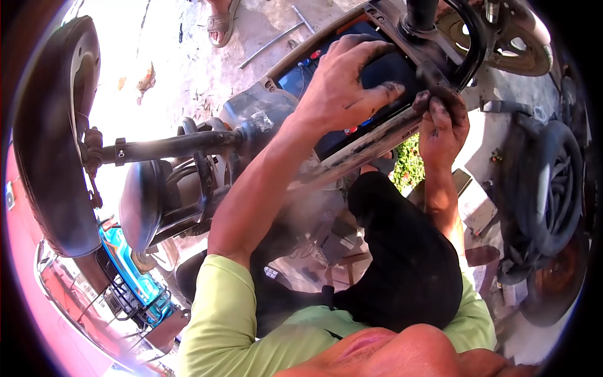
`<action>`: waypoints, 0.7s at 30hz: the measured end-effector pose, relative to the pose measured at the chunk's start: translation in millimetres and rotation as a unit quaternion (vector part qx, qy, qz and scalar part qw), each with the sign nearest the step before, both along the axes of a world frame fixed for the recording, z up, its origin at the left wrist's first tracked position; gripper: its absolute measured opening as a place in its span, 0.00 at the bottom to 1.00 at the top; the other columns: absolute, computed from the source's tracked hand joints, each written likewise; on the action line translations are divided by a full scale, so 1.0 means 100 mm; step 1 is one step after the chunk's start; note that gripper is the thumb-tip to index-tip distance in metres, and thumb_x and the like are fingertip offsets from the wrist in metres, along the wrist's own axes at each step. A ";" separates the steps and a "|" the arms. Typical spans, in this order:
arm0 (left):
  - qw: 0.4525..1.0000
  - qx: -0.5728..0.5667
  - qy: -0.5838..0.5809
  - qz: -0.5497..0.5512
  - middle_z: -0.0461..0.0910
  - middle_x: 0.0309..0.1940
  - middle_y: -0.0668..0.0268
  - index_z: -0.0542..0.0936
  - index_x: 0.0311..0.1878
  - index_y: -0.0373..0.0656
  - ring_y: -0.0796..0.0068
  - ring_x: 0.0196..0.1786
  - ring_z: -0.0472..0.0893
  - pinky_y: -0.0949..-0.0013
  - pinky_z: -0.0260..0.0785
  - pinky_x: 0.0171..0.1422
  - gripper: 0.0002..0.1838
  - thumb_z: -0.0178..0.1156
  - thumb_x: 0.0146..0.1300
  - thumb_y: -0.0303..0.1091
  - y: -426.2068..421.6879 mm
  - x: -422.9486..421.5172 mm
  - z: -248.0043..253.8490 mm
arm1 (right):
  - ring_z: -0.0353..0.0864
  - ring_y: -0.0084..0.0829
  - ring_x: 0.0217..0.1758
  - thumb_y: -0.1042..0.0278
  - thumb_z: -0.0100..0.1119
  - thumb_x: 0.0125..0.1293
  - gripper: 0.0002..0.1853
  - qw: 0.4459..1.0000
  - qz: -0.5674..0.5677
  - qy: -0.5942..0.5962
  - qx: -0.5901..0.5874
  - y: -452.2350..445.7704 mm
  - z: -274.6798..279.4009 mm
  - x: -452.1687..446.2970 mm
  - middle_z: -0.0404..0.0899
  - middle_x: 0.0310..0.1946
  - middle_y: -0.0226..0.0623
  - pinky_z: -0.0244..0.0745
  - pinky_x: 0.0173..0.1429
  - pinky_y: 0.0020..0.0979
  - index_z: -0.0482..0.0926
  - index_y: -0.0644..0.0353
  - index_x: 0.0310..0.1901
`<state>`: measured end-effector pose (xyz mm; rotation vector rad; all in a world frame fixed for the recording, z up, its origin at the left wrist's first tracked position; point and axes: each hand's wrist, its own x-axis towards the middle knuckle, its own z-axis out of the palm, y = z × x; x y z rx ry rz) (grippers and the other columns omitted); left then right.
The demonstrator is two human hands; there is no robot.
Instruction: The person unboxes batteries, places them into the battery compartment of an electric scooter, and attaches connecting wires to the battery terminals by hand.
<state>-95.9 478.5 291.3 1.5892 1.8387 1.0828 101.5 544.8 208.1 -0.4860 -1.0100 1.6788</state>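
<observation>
My left hand [345,88] reaches over an open compartment in an electric bike frame, fingers stretched and thumb apart, with dark grime on the fingertips. Beneath it lies a dark battery-like block [383,72], with a blue part and red connectors [309,58] beside it. The compartment's long metal side rail [370,146] runs under my left wrist. My right hand [443,129] is closed at the rail's right end, its blackened fingers curled by a black frame tube [474,47]. What those fingers pinch, if anything, is hidden.
A black saddle [53,138] on its post [182,144] juts out left. A T-handled wrench [273,44] lies on the floor near another person's sandaled foot [220,28]. Wheels and black tubes [549,185] are piled at right. A blue vehicle [129,264] stands lower left.
</observation>
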 end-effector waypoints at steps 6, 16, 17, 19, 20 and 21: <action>0.981 -0.050 -0.052 0.179 0.85 0.54 0.60 0.82 0.62 0.37 0.70 0.58 0.81 0.65 0.71 0.68 0.22 0.68 0.65 0.31 -0.94 -0.19 0.23 | 0.83 0.27 0.42 0.80 0.56 0.72 0.13 0.999 0.008 -0.042 0.022 -0.08 0.02 0.04 0.84 0.41 0.38 0.80 0.52 0.29 0.81 0.72 0.54; 0.987 -0.015 0.000 0.161 0.81 0.51 0.56 0.82 0.55 0.32 0.70 0.49 0.83 0.71 0.75 0.52 0.19 0.67 0.60 0.22 -1.70 -0.04 -0.09 | 0.84 0.25 0.46 0.78 0.59 0.72 0.12 0.964 0.049 -0.235 0.119 -0.02 0.18 -0.16 0.85 0.43 0.36 0.78 0.55 0.26 0.82 0.71 0.54; 0.988 -0.008 -0.001 0.157 0.81 0.51 0.56 0.83 0.55 0.32 0.70 0.49 0.83 0.71 0.75 0.52 0.18 0.67 0.60 0.22 -1.72 -0.05 -0.10 | 0.83 0.23 0.45 0.77 0.61 0.71 0.11 0.964 0.043 -0.232 0.119 -0.02 0.12 -0.25 0.85 0.42 0.35 0.78 0.55 0.25 0.83 0.70 0.52; 0.989 0.008 -0.001 0.149 0.81 0.49 0.57 0.83 0.55 0.31 0.71 0.48 0.83 0.72 0.75 0.51 0.17 0.67 0.61 0.22 -1.75 -0.07 -0.11 | 0.83 0.20 0.44 0.77 0.62 0.70 0.10 0.914 0.025 -0.324 0.242 -0.05 0.13 -0.32 0.86 0.41 0.33 0.78 0.54 0.24 0.84 0.68 0.50; 0.986 0.014 -0.026 0.162 0.82 0.47 0.57 0.83 0.53 0.31 0.71 0.47 0.83 0.73 0.74 0.51 0.16 0.66 0.62 0.23 -1.75 -0.06 -0.13 | 0.83 0.20 0.44 0.76 0.63 0.69 0.10 0.912 0.021 -0.331 0.242 -0.06 0.12 -0.34 0.87 0.41 0.33 0.78 0.53 0.24 0.84 0.67 0.50; 0.986 0.016 -0.030 0.163 0.82 0.46 0.58 0.83 0.53 0.31 0.71 0.47 0.83 0.73 0.74 0.51 0.15 0.66 0.62 0.23 -1.76 -0.06 -0.13 | 0.83 0.20 0.44 0.75 0.64 0.69 0.10 0.909 0.017 -0.337 0.244 -0.06 0.11 -0.34 0.87 0.41 0.33 0.78 0.53 0.24 0.84 0.67 0.50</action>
